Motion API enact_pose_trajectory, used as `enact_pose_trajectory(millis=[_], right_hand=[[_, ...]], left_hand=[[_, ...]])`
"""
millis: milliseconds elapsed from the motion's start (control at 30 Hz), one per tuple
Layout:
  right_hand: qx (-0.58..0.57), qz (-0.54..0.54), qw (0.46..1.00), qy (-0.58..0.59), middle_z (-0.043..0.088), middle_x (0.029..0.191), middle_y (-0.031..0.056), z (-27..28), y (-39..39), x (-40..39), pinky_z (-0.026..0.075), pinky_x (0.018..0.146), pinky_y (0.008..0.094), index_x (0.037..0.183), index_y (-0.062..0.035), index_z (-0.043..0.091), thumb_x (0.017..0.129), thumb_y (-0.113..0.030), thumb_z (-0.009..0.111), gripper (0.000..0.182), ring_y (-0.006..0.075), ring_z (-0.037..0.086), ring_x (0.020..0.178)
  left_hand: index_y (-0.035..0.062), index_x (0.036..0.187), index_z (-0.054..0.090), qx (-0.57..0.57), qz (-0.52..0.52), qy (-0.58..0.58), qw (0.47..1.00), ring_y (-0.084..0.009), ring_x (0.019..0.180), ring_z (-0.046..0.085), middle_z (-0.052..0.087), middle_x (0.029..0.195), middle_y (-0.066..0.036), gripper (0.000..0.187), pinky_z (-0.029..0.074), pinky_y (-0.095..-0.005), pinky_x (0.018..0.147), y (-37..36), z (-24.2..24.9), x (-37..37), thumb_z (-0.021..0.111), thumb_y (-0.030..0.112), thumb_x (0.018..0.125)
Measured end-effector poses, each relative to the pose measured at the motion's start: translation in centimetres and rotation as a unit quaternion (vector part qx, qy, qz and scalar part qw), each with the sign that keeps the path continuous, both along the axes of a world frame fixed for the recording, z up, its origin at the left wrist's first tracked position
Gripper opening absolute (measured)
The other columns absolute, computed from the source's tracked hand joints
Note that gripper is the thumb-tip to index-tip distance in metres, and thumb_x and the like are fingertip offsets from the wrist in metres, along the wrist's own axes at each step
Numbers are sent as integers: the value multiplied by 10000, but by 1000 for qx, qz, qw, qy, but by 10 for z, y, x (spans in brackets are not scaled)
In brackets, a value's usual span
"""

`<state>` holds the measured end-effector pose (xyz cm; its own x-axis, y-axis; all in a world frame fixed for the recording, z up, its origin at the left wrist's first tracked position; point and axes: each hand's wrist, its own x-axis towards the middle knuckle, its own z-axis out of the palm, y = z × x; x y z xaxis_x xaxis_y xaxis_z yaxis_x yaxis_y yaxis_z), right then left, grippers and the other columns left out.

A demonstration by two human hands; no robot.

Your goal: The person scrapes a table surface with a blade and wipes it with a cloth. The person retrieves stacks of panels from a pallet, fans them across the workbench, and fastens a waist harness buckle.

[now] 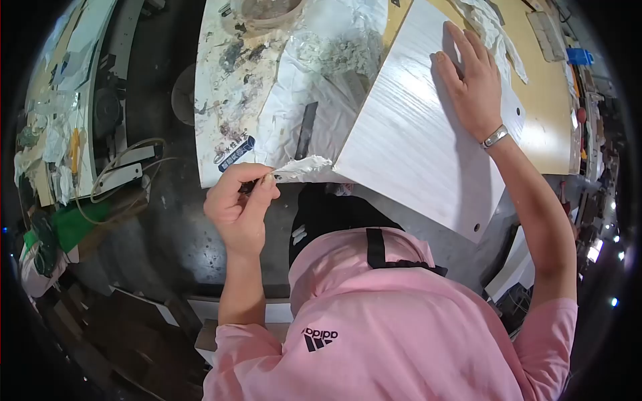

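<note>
My left hand (242,204) is closed around a putty knife, whose blade (304,166) carries a smear of white paste. The blade points right, close to the near left corner of a white wood-grain board (401,134). My right hand (476,90) lies on the board's upper face, palm down with fingers spread. Dark round holes (477,228) show near the board's right side. Board and work table overlap, with the near part of the board jutting past the table edge. The knife's handle is mostly hidden in my fingers.
A stained white sheet (231,87) covers the table's left part, with clumped white paste (341,55), a dark flat strip (307,130) and a round tub (267,10) on it. A crumpled white cloth (495,33) lies behind the board. Another bench (63,100) stands left.
</note>
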<state>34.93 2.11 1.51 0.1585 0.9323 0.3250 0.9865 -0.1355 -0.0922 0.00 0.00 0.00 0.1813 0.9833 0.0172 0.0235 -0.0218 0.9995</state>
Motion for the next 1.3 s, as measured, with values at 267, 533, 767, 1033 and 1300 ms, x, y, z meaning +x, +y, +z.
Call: enact_pose_trajectory(millis=[267,533,767,1033,1300], right_hand=[[8,-7,1000,-21,487,1287,178,-1,-1,0,299,1025,455,1306,-162,497,864,-411,528,509,348,432,1201],[9,-14,1000,-9,494,1274,176,3,-1,-4,314,1012,452,1286,-138,514,847,-381,552,503,339,431,1197],[3,-24,1000,2,486,1268,187,10,-1,-9,305,1018,454,1275,-111,520,828,-359,574,514,346,414,1200],[11,-30,998,47,479,1236,187,18,-1,-13,308,988,448,1224,-85,539,776,-315,609,509,349,423,1142],[1,-59,994,88,430,1264,214,32,-11,-17,249,1039,540,1257,-94,491,786,-363,579,550,398,367,1181]], left_hand=[[-38,851,612,12,-10,-19,1000,-96,613,566,612,697,-63,47,416,-198,553,-1,-2,3,593,-53,811],[-39,917,615,71,46,27,996,-106,737,553,613,842,-76,93,434,-219,662,30,-13,20,588,-37,828],[21,989,636,243,7,213,946,-237,871,591,625,944,-122,227,451,-306,806,99,-63,61,612,-34,770],[31,959,647,279,-18,270,921,-286,840,579,643,918,-116,210,458,-374,772,85,-44,68,622,22,750],[-43,1083,595,-365,-316,-110,868,-165,894,617,657,1003,-104,237,476,-284,815,-33,-18,25,561,24,858]])
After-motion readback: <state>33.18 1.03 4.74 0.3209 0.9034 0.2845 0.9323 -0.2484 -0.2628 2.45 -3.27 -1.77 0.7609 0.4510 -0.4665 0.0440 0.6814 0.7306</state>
